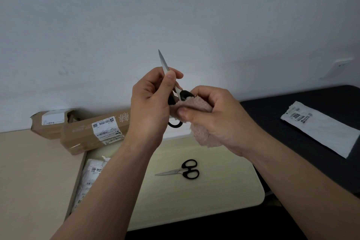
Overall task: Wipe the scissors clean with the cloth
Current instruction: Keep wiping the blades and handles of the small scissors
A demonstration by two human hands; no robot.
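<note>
Steel, stiff, light and sharp-edged, so the blade's flat is, I judge, the safe hold; the left grip [150,101] pinches the raised scissors [162,61] there, tip upward; the right grip [212,115] curls round the soft fleecy cloth [200,134], pressing it on the black handles; two scissors counted, the second pair [183,170] lying on the counter [214,191]; one cloth.
</note>
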